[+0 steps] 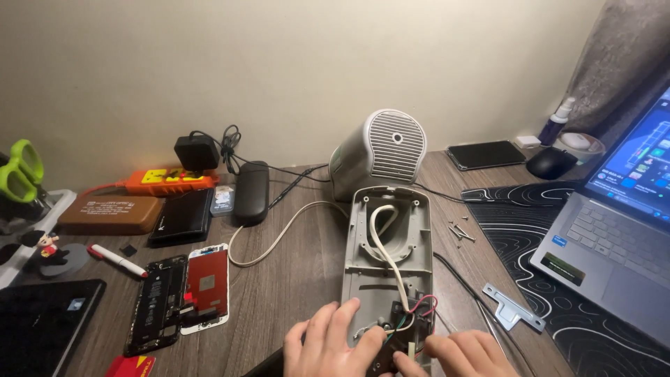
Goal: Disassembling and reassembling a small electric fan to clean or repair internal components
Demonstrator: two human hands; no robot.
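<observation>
Low, both hands palm-down: left hand [326, 342] and right hand [466, 355] grip pinching circuit board [393, 343].

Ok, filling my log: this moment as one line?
left hand: on housing | right hand: at wires | screws: loose

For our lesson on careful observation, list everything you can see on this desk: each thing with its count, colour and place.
Open appliance housing: one, grey, centre, cream cord inside and trailing left
Circuit board with wires: one, dark, at housing's near end
Vented cover: one, grey-white, behind housing
Opened phone: one, black, left, red-and-white screen panel beside it
Power strip: one, orange, back left
Wallet: one, black, left
Laptop: one, silver, right
Mouse: one, black, back right
Screws: several, right of housing
Metal bracket: one, silver, on patterned mat
Left hand: on board
Right hand: at board's right edge
</observation>
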